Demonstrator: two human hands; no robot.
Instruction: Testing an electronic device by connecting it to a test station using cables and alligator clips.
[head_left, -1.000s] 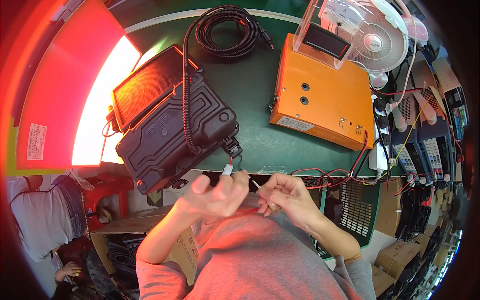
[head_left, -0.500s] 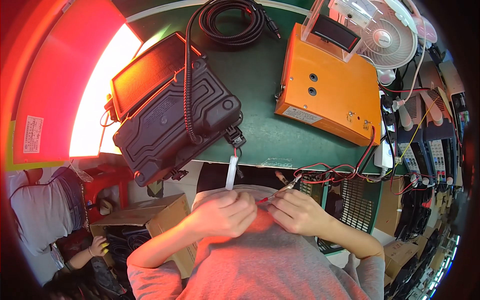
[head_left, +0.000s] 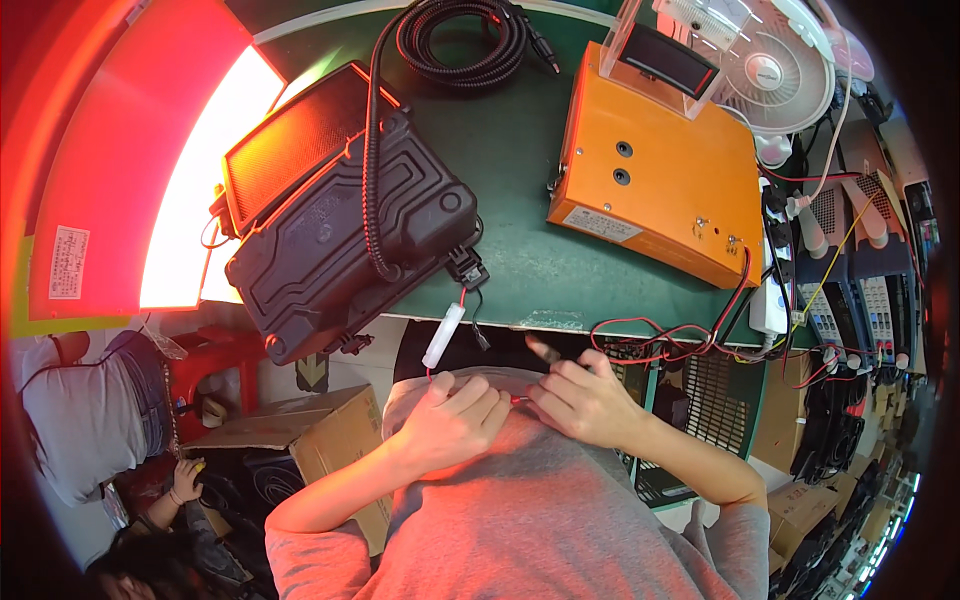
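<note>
Red wire [head_left: 517, 399], lies between left hand [head_left: 458, 425] and right hand [head_left: 588, 402], before the grey shirt [head_left: 530, 500]; left hand is closed on the wire; right hand is curled at its end, exact grip hidden; white tube [head_left: 443, 336] slants between left hand and black case [head_left: 350, 235].

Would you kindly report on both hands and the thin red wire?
Left hand closed on thin red wire; right hand beside it, grip hidden. Slim white tube on wire. Black ribbed plastic case beyond hands.
</note>
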